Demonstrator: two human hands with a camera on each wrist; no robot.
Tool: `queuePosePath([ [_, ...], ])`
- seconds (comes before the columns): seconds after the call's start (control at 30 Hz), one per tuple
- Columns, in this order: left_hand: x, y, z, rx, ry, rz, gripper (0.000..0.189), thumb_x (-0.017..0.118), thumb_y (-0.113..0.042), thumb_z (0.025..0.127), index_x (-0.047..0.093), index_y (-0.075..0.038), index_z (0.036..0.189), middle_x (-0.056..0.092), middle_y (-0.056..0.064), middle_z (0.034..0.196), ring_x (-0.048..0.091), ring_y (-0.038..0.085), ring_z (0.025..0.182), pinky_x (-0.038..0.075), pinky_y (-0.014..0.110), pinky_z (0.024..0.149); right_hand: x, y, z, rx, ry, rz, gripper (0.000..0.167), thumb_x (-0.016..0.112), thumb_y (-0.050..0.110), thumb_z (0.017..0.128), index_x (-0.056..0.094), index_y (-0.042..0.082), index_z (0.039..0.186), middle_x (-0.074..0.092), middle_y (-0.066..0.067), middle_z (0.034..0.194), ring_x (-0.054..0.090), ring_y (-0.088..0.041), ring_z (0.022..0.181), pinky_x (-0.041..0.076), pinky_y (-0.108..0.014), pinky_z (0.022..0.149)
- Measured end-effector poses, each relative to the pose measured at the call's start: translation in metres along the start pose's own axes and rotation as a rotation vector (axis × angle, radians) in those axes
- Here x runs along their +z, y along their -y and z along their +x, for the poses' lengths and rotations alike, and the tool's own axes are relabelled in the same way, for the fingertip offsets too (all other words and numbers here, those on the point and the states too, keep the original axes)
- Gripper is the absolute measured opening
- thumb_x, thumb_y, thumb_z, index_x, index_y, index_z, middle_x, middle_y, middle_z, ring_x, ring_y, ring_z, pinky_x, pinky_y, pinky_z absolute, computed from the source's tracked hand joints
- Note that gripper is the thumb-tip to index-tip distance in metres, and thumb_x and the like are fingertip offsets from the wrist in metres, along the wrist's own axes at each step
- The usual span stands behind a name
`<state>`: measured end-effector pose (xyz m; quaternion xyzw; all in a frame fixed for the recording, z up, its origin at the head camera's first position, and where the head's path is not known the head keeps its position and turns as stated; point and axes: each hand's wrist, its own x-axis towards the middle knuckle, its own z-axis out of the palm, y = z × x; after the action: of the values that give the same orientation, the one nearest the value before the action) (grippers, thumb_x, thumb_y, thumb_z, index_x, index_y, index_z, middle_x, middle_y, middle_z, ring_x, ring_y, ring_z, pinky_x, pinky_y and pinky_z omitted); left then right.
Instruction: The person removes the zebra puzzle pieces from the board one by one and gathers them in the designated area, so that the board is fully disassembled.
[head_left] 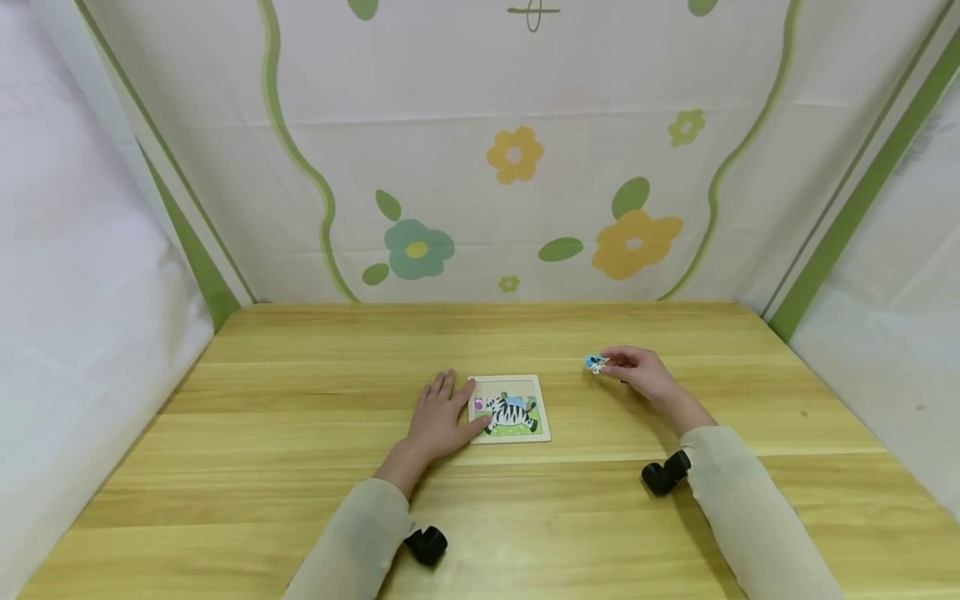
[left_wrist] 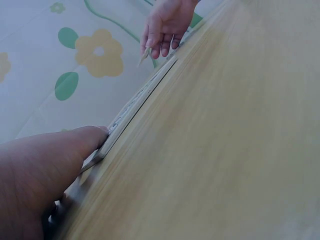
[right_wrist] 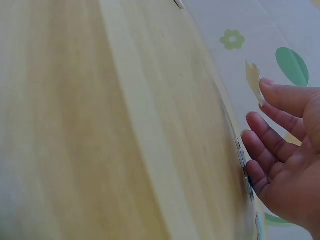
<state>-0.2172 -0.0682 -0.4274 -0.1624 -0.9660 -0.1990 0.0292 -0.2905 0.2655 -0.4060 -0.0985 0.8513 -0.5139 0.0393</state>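
A square wooden puzzle board with a zebra picture lies flat on the table; its upper part shows bare wood. My left hand rests at its left side, fingers spread and straight, the thumb over the board's lower left edge. To the right of the board, my right hand pinches a small puzzle piece between thumb and forefinger, above the table. Blue, black and white show on this piece, and its bare wooden back shows in the right wrist view. The other right fingers are loosely bent.
Thin flat pieces lie on the table beneath my right hand, mostly hidden in the head view. The wooden table runs back to a white flowered cloth. More cloth hangs at both sides. Each wrist wears a black camera.
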Motion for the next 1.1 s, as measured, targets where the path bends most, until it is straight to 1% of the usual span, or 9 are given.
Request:
queuePosePath([
  [0.27, -0.001, -0.001, 0.0, -0.002, 0.005, -0.004, 0.067, 0.044, -0.053, 0.082, 0.033, -0.012, 0.134, 0.015, 0.02, 0.139, 0.008, 0.031, 0.127, 0.007, 0.044, 0.1, 0.0, -0.002, -0.001, -0.018, -0.005, -0.059, 0.034, 0.063, 0.012, 0.079, 0.055, -0.004, 0.108, 0.057, -0.014, 0.092, 0.051, -0.018, 0.08, 0.044, -0.026, 0.065],
  [0.43, -0.001, 0.0, 0.0, -0.007, 0.006, -0.004, 0.067, 0.044, -0.053, 0.082, 0.033, -0.012, 0.134, 0.015, 0.019, 0.139, 0.008, 0.031, 0.127, 0.007, 0.044, 0.1, 0.001, -0.007, -0.001, -0.022, 0.001, -0.056, 0.034, 0.063, 0.01, 0.078, 0.055, -0.006, 0.107, 0.058, -0.015, 0.093, 0.053, -0.019, 0.081, 0.044, -0.024, 0.067],
  [0.53, -0.001, 0.001, 0.001, -0.008, 0.004, 0.001, 0.067, 0.044, -0.053, 0.082, 0.034, -0.012, 0.134, 0.015, 0.019, 0.139, 0.008, 0.031, 0.127, 0.007, 0.044, 0.1, 0.005, -0.01, 0.0, -0.016, 0.012, -0.064, 0.034, 0.064, 0.012, 0.078, 0.057, -0.004, 0.107, 0.058, -0.015, 0.094, 0.052, -0.02, 0.082, 0.043, -0.025, 0.068],
  [0.63, 0.0, 0.001, 0.001, -0.008, 0.004, 0.01, 0.067, 0.043, -0.054, 0.082, 0.033, -0.012, 0.134, 0.015, 0.019, 0.139, 0.008, 0.031, 0.127, 0.007, 0.044, 0.1, 0.009, -0.013, 0.001, -0.014, 0.001, -0.083, 0.035, 0.065, 0.016, 0.077, 0.058, -0.002, 0.107, 0.058, -0.013, 0.094, 0.05, -0.019, 0.081, 0.041, -0.026, 0.068],
  [0.83, 0.001, 0.001, 0.001, -0.003, 0.0, 0.008, 0.067, 0.043, -0.054, 0.082, 0.033, -0.013, 0.134, 0.015, 0.019, 0.139, 0.009, 0.031, 0.127, 0.007, 0.044, 0.1, 0.013, -0.014, 0.002, -0.051, -0.032, -0.128, 0.032, 0.066, 0.013, 0.077, 0.059, -0.002, 0.105, 0.058, -0.013, 0.092, 0.048, -0.02, 0.077, 0.039, -0.03, 0.067],
  [1.1, 0.0, 0.001, 0.001, -0.002, -0.001, -0.003, 0.067, 0.044, -0.053, 0.082, 0.033, -0.012, 0.134, 0.016, 0.019, 0.139, 0.009, 0.031, 0.127, 0.007, 0.044, 0.1, 0.014, -0.012, 0.002, -0.076, -0.023, -0.204, 0.031, 0.065, 0.014, 0.077, 0.06, 0.0, 0.104, 0.056, -0.011, 0.093, 0.045, -0.02, 0.077, 0.038, -0.032, 0.068],
])
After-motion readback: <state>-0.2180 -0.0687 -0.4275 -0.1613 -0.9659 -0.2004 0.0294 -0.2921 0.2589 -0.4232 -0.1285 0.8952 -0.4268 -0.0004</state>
